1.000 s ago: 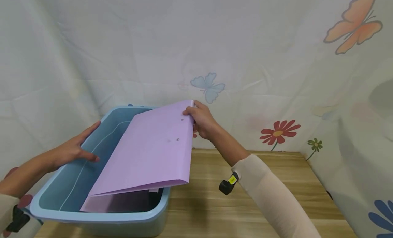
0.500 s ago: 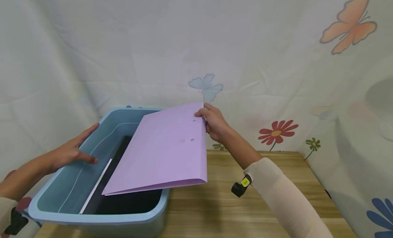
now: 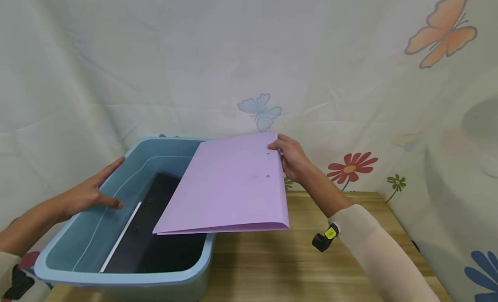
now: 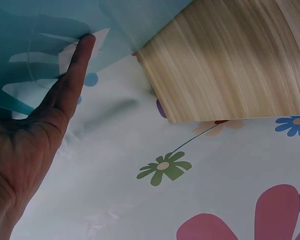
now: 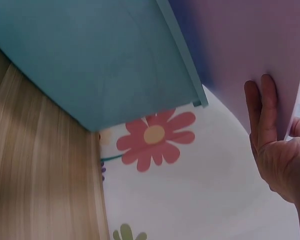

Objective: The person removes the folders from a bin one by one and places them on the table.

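My right hand (image 3: 294, 157) grips the spine edge of a purple ring binder (image 3: 229, 185), thumb on top and fingers beneath. The binder hangs over the right rim of a light blue plastic bin (image 3: 89, 232), tilted slightly. In the right wrist view, two fingers of the right hand (image 5: 277, 145) lie flat under the binder (image 5: 235, 55). My left hand (image 3: 87, 194) rests on the bin's left rim, thumb inside and straight fingers along the outer wall, as the left wrist view shows. A black flat item (image 3: 136, 245) with rivets and a white edge lies in the bin.
A wooden tabletop (image 3: 334, 258) extends right of the bin. A pale curtain (image 3: 186, 64) with butterfly and flower prints stands behind the table and along its right side. Small black cameras (image 3: 324, 239) are strapped at the sleeves.
The purple binder has come up out of the bin and moved right with my right hand. More of the black item now shows beneath. The left hand has stayed on the rim.
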Demonstrator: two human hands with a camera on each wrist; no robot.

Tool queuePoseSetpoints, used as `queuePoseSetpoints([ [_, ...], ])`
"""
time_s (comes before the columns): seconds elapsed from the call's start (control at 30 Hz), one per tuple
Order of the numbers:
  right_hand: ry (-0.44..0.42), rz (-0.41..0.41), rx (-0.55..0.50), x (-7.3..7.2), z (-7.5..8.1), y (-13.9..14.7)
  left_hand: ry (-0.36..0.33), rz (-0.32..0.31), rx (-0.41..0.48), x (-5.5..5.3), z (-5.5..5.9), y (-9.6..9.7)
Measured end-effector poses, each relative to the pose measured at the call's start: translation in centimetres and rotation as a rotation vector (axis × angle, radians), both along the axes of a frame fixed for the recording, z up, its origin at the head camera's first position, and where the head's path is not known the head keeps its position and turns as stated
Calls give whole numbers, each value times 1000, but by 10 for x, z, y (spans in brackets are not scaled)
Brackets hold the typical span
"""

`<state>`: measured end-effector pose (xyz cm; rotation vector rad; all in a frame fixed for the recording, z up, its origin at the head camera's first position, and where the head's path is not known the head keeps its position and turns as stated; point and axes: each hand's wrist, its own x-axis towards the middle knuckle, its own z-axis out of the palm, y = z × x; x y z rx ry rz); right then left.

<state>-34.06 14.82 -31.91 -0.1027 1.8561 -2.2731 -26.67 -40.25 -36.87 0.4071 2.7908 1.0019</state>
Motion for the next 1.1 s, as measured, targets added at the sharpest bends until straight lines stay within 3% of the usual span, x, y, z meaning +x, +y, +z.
queuePoseSetpoints([
  [0.73,-14,0,-4,13,-19,69,5,8,-12,1,2,0],
  [1.1,2,49,-94,21,-27,111,2,19,-14,2,2,3],
])
